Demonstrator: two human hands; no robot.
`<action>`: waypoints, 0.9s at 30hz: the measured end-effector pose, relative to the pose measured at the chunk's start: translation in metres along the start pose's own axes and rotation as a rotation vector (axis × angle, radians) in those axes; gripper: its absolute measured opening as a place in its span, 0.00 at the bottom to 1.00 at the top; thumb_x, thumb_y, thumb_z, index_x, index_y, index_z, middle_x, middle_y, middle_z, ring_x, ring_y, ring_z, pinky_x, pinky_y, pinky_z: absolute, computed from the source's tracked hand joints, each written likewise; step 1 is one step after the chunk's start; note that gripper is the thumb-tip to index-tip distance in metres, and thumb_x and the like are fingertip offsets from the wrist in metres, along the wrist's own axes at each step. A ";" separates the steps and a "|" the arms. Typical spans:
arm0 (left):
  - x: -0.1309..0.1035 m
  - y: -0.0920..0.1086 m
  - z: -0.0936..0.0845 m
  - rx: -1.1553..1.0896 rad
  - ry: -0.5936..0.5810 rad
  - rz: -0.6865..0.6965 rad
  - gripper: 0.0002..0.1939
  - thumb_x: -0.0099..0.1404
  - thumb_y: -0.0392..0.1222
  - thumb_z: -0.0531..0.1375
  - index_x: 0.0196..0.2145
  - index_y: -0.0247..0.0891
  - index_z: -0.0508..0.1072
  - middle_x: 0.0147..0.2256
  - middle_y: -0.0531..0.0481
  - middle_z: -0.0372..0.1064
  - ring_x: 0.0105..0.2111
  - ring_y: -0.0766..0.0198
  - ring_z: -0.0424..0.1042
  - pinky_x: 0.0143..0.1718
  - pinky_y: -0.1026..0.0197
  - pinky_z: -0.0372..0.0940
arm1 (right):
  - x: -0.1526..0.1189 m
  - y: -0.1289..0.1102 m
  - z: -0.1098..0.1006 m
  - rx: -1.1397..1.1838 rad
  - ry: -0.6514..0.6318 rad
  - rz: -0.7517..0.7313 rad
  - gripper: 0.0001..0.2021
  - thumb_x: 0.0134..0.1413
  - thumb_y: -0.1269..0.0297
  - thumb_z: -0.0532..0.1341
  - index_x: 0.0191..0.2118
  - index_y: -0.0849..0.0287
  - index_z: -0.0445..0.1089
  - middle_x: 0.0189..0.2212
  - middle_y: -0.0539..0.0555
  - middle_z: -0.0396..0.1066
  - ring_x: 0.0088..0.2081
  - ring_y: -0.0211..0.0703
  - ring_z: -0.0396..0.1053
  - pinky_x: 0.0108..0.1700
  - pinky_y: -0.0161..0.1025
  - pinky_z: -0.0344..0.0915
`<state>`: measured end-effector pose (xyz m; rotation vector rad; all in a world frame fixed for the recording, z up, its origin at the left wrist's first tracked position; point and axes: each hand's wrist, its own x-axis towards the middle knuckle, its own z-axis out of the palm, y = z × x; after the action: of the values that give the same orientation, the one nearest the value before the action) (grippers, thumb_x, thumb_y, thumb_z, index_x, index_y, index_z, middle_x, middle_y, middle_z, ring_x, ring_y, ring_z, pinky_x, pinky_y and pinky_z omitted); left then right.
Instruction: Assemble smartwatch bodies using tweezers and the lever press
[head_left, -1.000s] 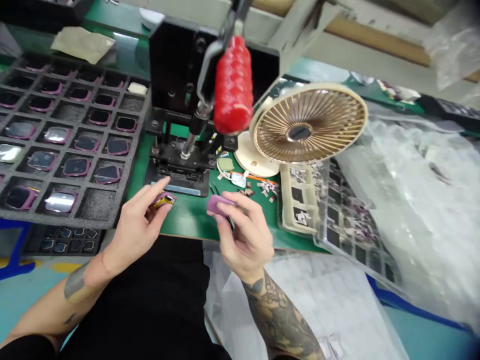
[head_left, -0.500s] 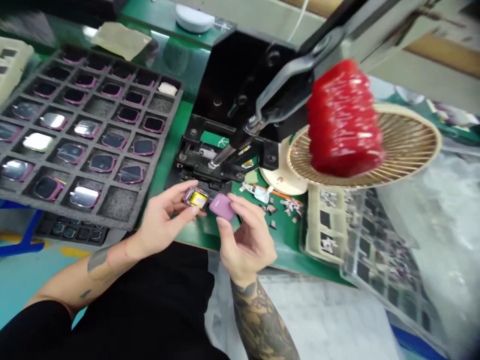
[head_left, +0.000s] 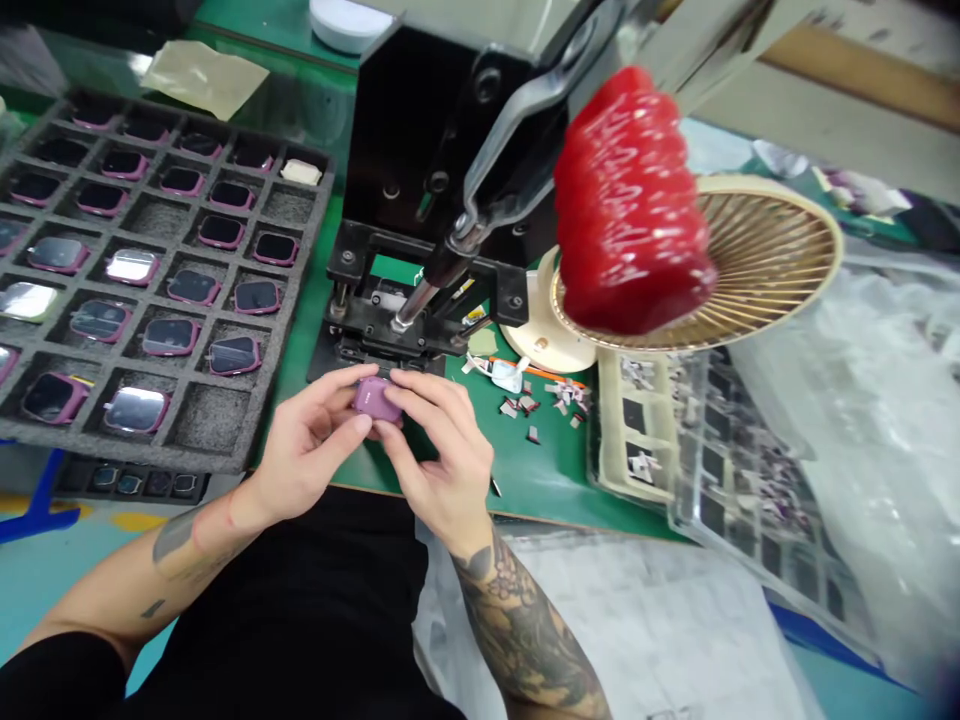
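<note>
Both my hands meet in front of the hand press, fingers wrapped round one small smartwatch. Its purple back cover (head_left: pixel 379 402) faces up, with small pale lettering on it. My left hand (head_left: pixel 304 445) grips the watch case from the left, thumb at the near edge; the case itself is mostly hidden under the cover and fingers. On the right, my right hand (head_left: pixel 442 455) pinches the cover between thumb and fingertips. Whether cover and case sit flush cannot be seen. Just beyond my fingers stands the black press (head_left: pixel 431 140), its lever ending in a red grip (head_left: pixel 630 210).
A grey foam tray (head_left: pixel 244 425) of purple-framed watches lies at left. Right of the press are a cream fan (head_left: pixel 757 260), scattered small parts (head_left: pixel 525 404) and a compartment box (head_left: pixel 652 480). Plastic bags (head_left: pixel 847 380) lie farther right. The green bench edge runs before my body.
My right hand has moved left and brought the purple back cover over the open case, whose yellow-labelled inside is now hidden. The view has shifted slightly.
</note>
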<state>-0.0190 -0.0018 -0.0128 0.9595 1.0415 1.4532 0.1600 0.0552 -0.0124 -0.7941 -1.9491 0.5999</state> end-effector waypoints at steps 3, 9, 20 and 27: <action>0.003 0.001 0.002 -0.036 0.032 -0.008 0.17 0.78 0.42 0.70 0.62 0.40 0.80 0.52 0.42 0.88 0.47 0.57 0.89 0.51 0.57 0.85 | -0.001 0.000 0.000 0.014 -0.002 0.030 0.22 0.71 0.71 0.70 0.65 0.43 0.79 0.63 0.57 0.80 0.61 0.55 0.80 0.62 0.60 0.82; 0.004 0.001 0.004 -0.023 0.009 0.022 0.18 0.78 0.40 0.71 0.63 0.42 0.79 0.53 0.42 0.88 0.49 0.55 0.90 0.53 0.57 0.84 | -0.001 0.000 -0.002 0.089 0.044 0.070 0.25 0.69 0.70 0.72 0.67 0.46 0.77 0.61 0.58 0.80 0.62 0.56 0.79 0.64 0.59 0.82; -0.002 0.001 -0.002 0.239 -0.002 0.107 0.11 0.80 0.45 0.69 0.56 0.44 0.88 0.52 0.46 0.89 0.48 0.54 0.89 0.55 0.55 0.84 | -0.001 0.001 -0.006 0.200 0.000 0.141 0.07 0.75 0.64 0.67 0.54 0.52 0.79 0.51 0.57 0.81 0.55 0.51 0.81 0.60 0.54 0.81; -0.011 -0.001 -0.004 0.534 -0.006 0.300 0.11 0.83 0.42 0.65 0.56 0.47 0.86 0.46 0.51 0.89 0.39 0.60 0.88 0.46 0.60 0.81 | -0.001 -0.002 -0.007 0.239 -0.053 0.059 0.05 0.77 0.63 0.64 0.51 0.54 0.77 0.45 0.56 0.80 0.48 0.48 0.80 0.51 0.47 0.80</action>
<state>-0.0210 -0.0133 -0.0156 1.5533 1.3597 1.4319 0.1661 0.0542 -0.0085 -0.6924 -1.8629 0.8792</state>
